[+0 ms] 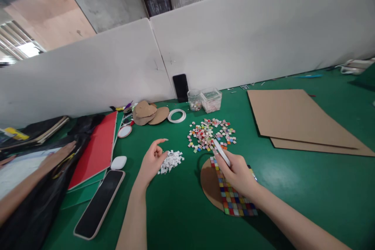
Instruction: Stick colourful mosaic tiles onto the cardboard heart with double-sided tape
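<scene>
- Tiles in many colours form a gridded mosaic sheet (230, 200), which lies over the right part of a round cardboard disc (208, 183) on the green table (175, 222), below the right hand.
- Right hand (239, 170): fingers closed around a slim white tool (222, 153), its far end angled up to the near edge of a loose pile of coloured tiles (205, 136); whether it touches any tile, I cannot tell.
- Left hand (152, 161): forefinger stretched out, thumb apart from it, other fingers curled, nothing visibly gripped; it is right beside a small heap of white tiles (172, 160), and contact cannot be made out.
- Behind the coloured pile, a clear cup (194, 101) and a clear plastic box (211, 103) stand side by side, both holding small pieces; a black smartphone (180, 88) leans upright against the white partition (234, 47).
- Left of these, a white ring-shaped roll (170, 118) lies next to several cardboard pieces (159, 116).
- Further left, a white case (118, 162) sits just beyond a second smartphone (99, 203), near a red folder (95, 148); another person's forearm (29, 181) reaches in at the edge.
- On the right, overlapping cardboard sheets (288, 113) lie flat.
</scene>
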The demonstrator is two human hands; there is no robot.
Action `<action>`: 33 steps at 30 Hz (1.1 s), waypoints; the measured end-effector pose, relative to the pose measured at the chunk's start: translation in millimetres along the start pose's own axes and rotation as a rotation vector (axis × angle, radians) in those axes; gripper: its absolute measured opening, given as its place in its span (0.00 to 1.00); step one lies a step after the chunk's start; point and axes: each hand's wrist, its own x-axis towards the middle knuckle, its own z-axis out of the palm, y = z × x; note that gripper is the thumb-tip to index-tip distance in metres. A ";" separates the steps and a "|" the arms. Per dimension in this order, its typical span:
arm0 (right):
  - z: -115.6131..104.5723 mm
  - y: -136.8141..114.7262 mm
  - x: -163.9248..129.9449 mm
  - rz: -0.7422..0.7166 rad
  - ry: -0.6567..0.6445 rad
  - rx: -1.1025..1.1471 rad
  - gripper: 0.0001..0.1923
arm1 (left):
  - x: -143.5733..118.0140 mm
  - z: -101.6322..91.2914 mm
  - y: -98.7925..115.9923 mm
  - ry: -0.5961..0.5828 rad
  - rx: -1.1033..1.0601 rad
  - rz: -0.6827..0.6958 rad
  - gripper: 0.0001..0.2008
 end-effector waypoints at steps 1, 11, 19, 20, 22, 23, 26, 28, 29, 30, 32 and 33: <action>0.1 -0.1 0.0 -0.003 0.003 -0.001 0.13 | 0.2 0.4 -0.1 0.006 -0.006 -0.006 0.17; -0.6 -2.8 0.2 -0.011 0.011 -0.001 0.13 | 1.0 -1.6 -0.5 0.123 0.012 -0.004 0.16; -1.3 -2.3 0.6 0.001 0.010 -0.010 0.14 | 0.4 0.2 1.8 0.015 0.009 -0.021 0.16; -1.2 -2.1 0.7 0.000 0.009 -0.009 0.14 | 0.6 -0.1 1.9 0.029 0.018 -0.006 0.15; -1.1 -1.8 0.7 -0.004 0.007 -0.008 0.14 | 0.6 -0.6 2.5 0.048 0.031 0.015 0.15; -1.0 -1.7 0.6 -0.006 0.006 -0.009 0.14 | 0.5 -0.8 3.0 0.044 0.029 0.011 0.15; -0.9 -1.8 0.1 0.001 0.002 -0.010 0.13 | -0.2 -0.7 4.5 0.007 -0.032 -0.043 0.17; -1.0 -2.0 -0.3 0.001 0.004 -0.006 0.13 | -0.8 -0.5 5.5 0.003 -0.064 -0.062 0.19; -1.0 -2.1 -0.3 -0.003 0.005 -0.004 0.13 | -1.1 -0.4 6.0 0.009 -0.060 -0.055 0.19; -1.0 -2.1 -0.3 -0.008 0.009 -0.004 0.13 | -1.5 -0.3 6.5 0.015 -0.044 -0.041 0.18; -1.0 -2.2 -0.1 -0.014 0.014 -0.006 0.14 | -2.0 0.0 7.7 0.027 0.003 -0.006 0.17; -1.0 -2.3 0.0 -0.012 0.015 -0.007 0.14 | -2.2 0.1 8.2 0.033 0.017 0.007 0.17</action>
